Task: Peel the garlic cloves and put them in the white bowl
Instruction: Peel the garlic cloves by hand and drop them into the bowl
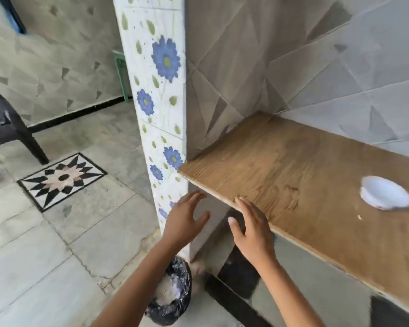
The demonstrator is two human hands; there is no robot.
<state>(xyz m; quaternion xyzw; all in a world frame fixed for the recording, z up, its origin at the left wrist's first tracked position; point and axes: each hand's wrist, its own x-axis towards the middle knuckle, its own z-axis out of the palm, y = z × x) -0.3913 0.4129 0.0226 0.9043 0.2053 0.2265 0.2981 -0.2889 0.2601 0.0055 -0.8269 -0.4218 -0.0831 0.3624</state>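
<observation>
Wood grain meets the fingers (243, 205) of my right hand (253, 232). They lie straight and slightly apart, tips at the thin front edge of the desk (293, 161), holding nothing. I can't tell whether they actually touch the edge. My left hand (187, 218) hangs just beside it, off the desk's corner, its fingers likewise straight and fanned, thumb spread wide, empty. Both forearms are bare and run up from the bottom of my view.

The desk is a flat board with a warm brown, knotty veneer and a pale raw edge. On it, well to the right of my hands, sits the white bowl (385, 195), round, shallow and smooth. It is blurred and I can't make out anything inside. Near the bowl, on my side of it, a small pale speck (359, 217) lies on the wood; I can't tell whether it is garlic or skin.

At the desk's left corner stands a square pillar (161, 90) faced with glossy white tiles printed with blue daisies and green leaves. Behind the desk the wall (340, 90) is matte grey tile cut with angular triangle shapes.

Below my left forearm a round bin (173, 293) stands on the floor (57, 256), lined with crinkled black plastic, pale scraps inside. The floor is veined grey stone slabs with a black-and-white star inlay (62, 179). A dark moulded chair (7, 123) stands at the far left.
</observation>
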